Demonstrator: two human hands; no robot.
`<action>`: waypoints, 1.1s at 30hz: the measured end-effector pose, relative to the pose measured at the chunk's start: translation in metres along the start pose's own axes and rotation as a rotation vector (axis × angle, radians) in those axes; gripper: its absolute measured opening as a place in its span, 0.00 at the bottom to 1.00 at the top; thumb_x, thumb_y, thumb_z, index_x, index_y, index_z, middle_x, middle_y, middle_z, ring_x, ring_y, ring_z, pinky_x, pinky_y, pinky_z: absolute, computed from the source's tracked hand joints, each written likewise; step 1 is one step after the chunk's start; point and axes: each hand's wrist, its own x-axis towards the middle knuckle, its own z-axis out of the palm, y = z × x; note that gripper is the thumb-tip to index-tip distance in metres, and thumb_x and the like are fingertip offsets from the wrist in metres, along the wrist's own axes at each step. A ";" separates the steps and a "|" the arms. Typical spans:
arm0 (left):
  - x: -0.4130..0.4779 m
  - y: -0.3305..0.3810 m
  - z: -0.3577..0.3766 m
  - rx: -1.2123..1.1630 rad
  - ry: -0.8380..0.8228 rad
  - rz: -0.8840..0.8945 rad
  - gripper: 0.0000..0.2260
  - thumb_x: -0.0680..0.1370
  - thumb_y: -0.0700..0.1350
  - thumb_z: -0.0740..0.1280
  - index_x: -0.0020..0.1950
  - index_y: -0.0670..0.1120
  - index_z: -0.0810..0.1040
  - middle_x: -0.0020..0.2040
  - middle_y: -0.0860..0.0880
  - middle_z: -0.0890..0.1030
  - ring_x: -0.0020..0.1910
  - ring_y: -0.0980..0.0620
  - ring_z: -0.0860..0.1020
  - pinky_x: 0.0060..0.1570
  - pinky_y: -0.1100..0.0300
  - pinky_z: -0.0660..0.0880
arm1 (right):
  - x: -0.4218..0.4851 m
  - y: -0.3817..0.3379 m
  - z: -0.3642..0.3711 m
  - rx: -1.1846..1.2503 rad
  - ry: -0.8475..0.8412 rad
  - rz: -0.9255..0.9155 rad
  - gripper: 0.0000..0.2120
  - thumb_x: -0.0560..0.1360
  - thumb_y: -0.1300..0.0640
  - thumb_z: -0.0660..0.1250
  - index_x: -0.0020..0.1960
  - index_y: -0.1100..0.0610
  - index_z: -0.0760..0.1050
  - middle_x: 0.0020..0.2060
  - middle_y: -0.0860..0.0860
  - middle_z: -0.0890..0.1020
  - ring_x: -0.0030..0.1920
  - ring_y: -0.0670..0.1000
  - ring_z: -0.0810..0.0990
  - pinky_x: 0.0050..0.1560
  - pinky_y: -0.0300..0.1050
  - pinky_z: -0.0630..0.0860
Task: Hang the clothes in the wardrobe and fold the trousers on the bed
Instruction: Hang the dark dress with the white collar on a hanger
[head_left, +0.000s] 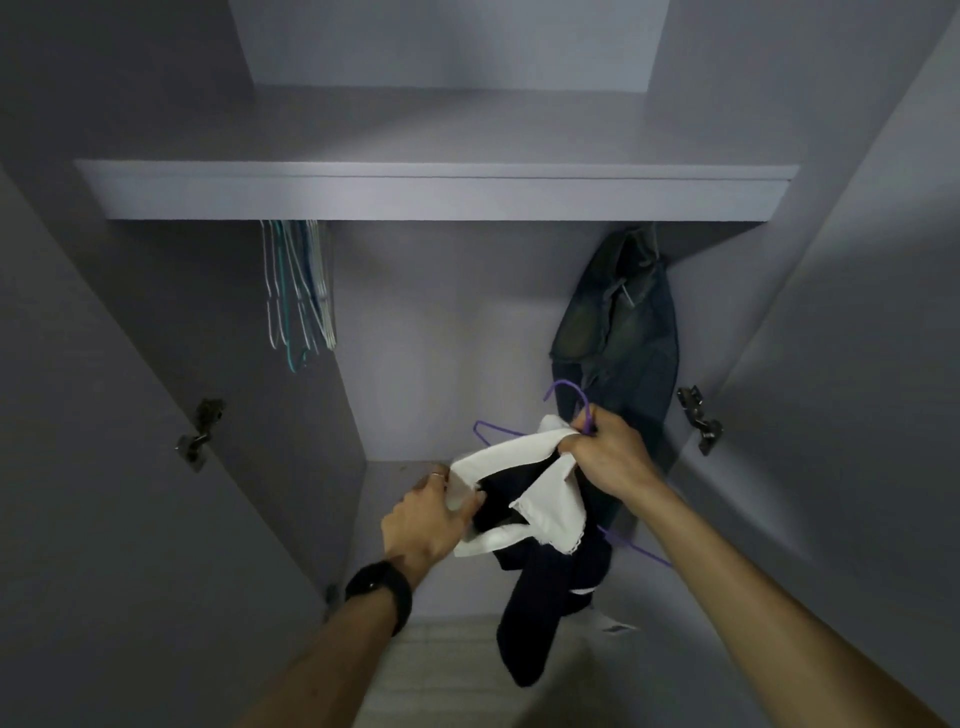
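— Where do we have our hands?
— Both are out in front of us, apart, inside the open wardrobe. Our left hand pinches the white lining of the navy garment, thumb on one side of the cloth and fingers on the other. Our right hand is clenched round the neck of the purple wire hanger, with a fold of the same white cloth bunched under its fingers.
— And the garment itself?
— It is stretched between our hands, low in the wardrobe. Its dark part droops below them, and the hanger's arms poke out on either side.
— What else do we see?
— Denim jeans hang on the right, just behind our right hand. A bunch of empty hangers hangs on the left, under the shelf. We wear a black watch on our left wrist.
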 end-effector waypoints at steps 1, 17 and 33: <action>0.000 0.006 0.003 0.056 0.006 0.022 0.20 0.80 0.66 0.57 0.57 0.51 0.71 0.55 0.51 0.81 0.53 0.42 0.81 0.47 0.53 0.73 | -0.001 0.002 -0.002 0.020 0.004 0.003 0.11 0.73 0.56 0.69 0.45 0.63 0.71 0.35 0.52 0.78 0.36 0.51 0.74 0.39 0.47 0.70; 0.030 0.078 -0.146 0.392 0.212 0.399 0.14 0.82 0.56 0.56 0.57 0.50 0.75 0.46 0.44 0.82 0.48 0.38 0.80 0.42 0.53 0.69 | 0.004 0.051 -0.018 0.221 0.271 0.102 0.13 0.78 0.39 0.66 0.49 0.49 0.72 0.40 0.46 0.78 0.44 0.53 0.79 0.46 0.47 0.71; 0.012 0.113 -0.246 0.341 0.387 0.354 0.15 0.78 0.58 0.57 0.40 0.50 0.73 0.36 0.51 0.82 0.41 0.44 0.79 0.44 0.51 0.78 | 0.003 -0.130 -0.032 1.506 0.351 -0.192 0.17 0.70 0.63 0.67 0.29 0.52 0.62 0.22 0.45 0.59 0.24 0.45 0.54 0.27 0.41 0.50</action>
